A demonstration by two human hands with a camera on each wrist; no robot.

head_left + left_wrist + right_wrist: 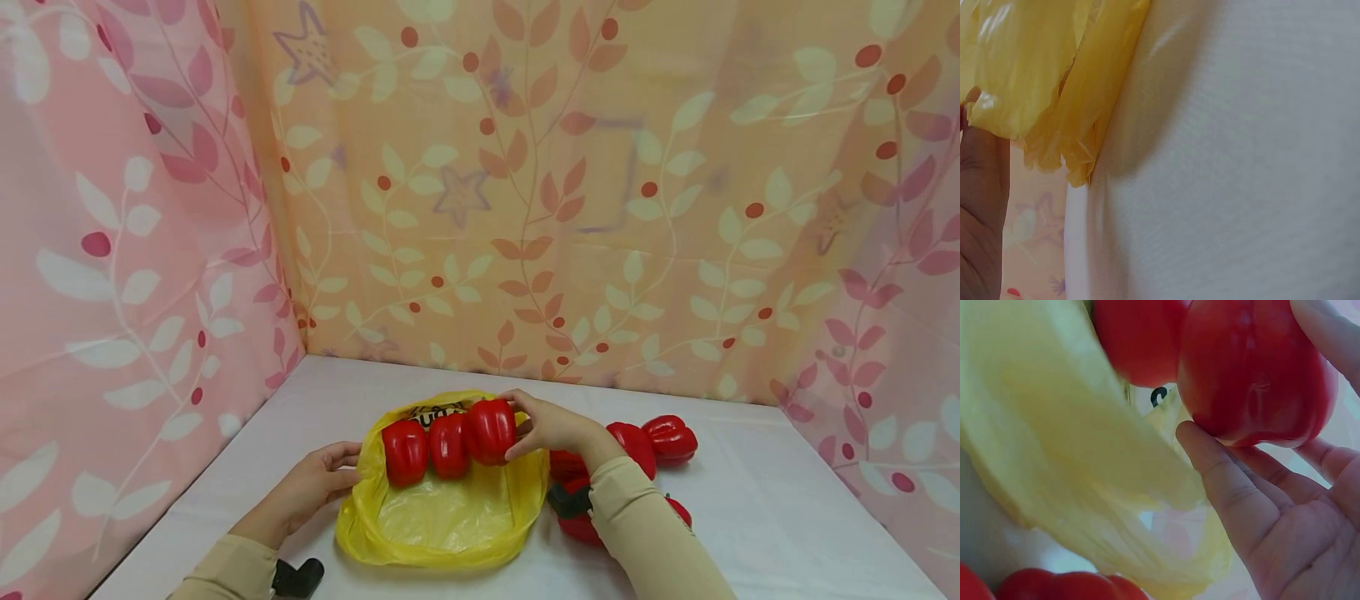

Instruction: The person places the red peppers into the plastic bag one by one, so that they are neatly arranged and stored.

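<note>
A yellow plastic bag (450, 533) lies on the table with its mouth spread wide and some black print inside. Two red bell peppers (406, 452) sit side by side toward its far side. My right hand (551, 427) grips another red bell pepper (491, 431) at the bag's right part, next to those two. In the right wrist view, the fingers (1229, 481) and thumb wrap that pepper's end. At the left rim, my left hand (318, 479) holds the bag's edge; the left wrist view shows yellow plastic (1016, 94) over its fingertips.
Several more red bell peppers (671, 440) lie to the right of the bag, partly hidden behind my right forearm. A white cloth (780, 517) covers the table. Patterned curtains (525, 192) stand at the back and both sides.
</note>
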